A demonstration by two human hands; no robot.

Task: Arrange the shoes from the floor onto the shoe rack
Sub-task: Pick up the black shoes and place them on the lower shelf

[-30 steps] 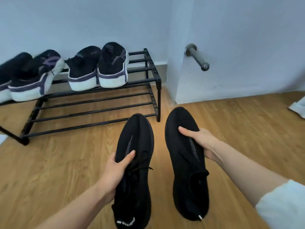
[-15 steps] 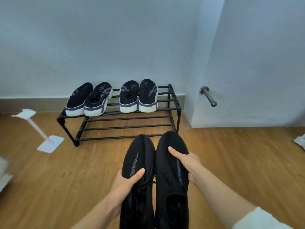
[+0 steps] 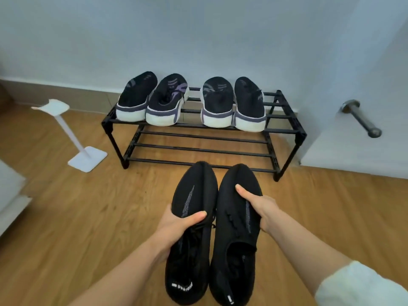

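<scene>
I hold two all-black knit shoes side by side above the floor, toes pointing at the rack. My left hand [image 3: 176, 224] grips the left black shoe [image 3: 194, 191] around its middle. My right hand [image 3: 262, 208] grips the right black shoe [image 3: 234, 239] from its outer side. A black metal shoe rack [image 3: 205, 150] with two tiers stands against the wall just beyond the toes. Its top tier carries two pairs of black sneakers with white soles, one pair on the left [image 3: 152, 100] and one on the right [image 3: 234, 104], heels toward me. The lower tier is bare.
A white stand [image 3: 86, 159] with a flat base rests on the wooden floor left of the rack. A metal door handle [image 3: 362, 120] sticks out from the white panel on the right. Something white lies at the left edge [image 3: 11, 195].
The two black shoes have been brought together, from apart to side by side. The view has pulled back and shifted, so the whole rack and the white stand now show.
</scene>
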